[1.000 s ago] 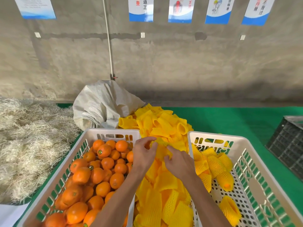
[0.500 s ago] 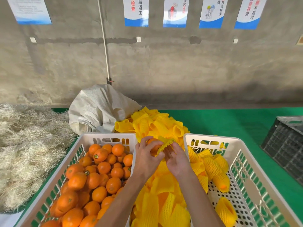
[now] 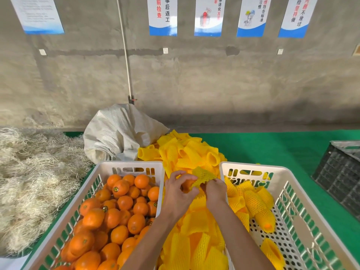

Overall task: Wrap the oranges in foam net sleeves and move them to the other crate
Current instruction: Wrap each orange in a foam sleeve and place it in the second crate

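Left hand (image 3: 178, 193) grips an orange (image 3: 187, 184) while right hand (image 3: 215, 191) pinches a yellow foam net sleeve (image 3: 203, 177) against it, between the two white crates (image 3: 128, 166).

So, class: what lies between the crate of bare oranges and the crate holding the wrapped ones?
In the head view, a heap of yellow foam net sleeves fills the gap between the left crate and right crate.

This is a fruit packing workshop: bare concrete wall (image 3: 194, 75) hung with Chinese work-rule posters (image 3: 163, 15), green matting (image 3: 282, 152), white plastic crates (image 3: 126, 165), loose oranges (image 3: 120, 211), piled foam net sleeves (image 3: 185, 152), straw (image 3: 35, 182).
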The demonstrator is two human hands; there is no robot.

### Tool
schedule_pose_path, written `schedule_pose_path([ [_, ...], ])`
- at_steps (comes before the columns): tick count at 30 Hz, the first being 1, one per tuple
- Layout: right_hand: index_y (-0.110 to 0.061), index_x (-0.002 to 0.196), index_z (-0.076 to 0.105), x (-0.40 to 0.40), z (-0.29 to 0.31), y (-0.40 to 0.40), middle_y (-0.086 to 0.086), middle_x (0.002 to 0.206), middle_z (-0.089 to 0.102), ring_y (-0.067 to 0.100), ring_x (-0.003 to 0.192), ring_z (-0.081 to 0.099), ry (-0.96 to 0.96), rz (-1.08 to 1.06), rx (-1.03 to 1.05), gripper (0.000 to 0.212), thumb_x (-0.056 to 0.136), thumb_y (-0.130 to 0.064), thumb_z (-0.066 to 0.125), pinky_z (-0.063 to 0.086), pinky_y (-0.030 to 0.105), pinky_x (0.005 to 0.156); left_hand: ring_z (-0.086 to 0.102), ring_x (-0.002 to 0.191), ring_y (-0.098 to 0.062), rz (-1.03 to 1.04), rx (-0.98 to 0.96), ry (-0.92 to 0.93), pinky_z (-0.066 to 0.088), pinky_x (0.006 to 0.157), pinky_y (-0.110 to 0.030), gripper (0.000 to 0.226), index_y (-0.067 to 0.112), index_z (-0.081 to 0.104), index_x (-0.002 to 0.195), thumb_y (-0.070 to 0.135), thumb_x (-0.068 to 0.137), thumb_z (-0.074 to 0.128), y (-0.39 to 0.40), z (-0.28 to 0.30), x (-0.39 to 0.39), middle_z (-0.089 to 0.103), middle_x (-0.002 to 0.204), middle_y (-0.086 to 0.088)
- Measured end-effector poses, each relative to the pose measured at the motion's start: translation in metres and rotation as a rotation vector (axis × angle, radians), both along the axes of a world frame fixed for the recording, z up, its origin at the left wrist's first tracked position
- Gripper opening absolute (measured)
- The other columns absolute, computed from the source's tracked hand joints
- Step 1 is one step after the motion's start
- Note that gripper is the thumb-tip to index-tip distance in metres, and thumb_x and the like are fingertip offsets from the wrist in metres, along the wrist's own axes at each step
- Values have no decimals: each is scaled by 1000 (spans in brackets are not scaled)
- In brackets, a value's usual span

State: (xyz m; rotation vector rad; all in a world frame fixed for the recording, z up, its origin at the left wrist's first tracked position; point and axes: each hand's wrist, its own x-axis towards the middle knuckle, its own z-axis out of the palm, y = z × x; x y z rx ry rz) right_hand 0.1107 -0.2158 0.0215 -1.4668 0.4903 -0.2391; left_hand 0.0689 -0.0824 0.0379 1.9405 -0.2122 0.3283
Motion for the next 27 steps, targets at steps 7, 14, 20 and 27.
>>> schedule_pose_path([
  [7,-1,121,58,-14,15,4,16,116,63,30,103,59,-145,221,-414,26,105,2,38,46,32,89,63,76,-13,-17,-394,268,65,72,-49,25,22,76,109,5,90,75,-3,12,-1,65,101,-9],
  [14,-9,119,69,-17,34,-7,9,101,69,4,66,61,-176,328,-247,29,102,5,49,47,19,54,66,112,-27,15,-854,416,63,86,-49,33,20,71,126,5,98,65,41,14,12,62,126,-4],
  [20,-21,106,71,-28,37,17,-19,96,75,-8,89,69,-252,602,-248,24,94,-1,68,53,13,74,73,77,-16,114,-621,392,62,73,-35,53,20,62,128,37,83,85,57,16,24,72,85,-5],
  [27,-27,89,77,-23,38,34,-16,87,78,-2,82,73,-173,650,-164,25,93,-3,71,53,12,65,64,91,-20,9,-354,517,51,69,-31,51,21,70,120,63,97,53,51,18,13,68,100,-6],
])
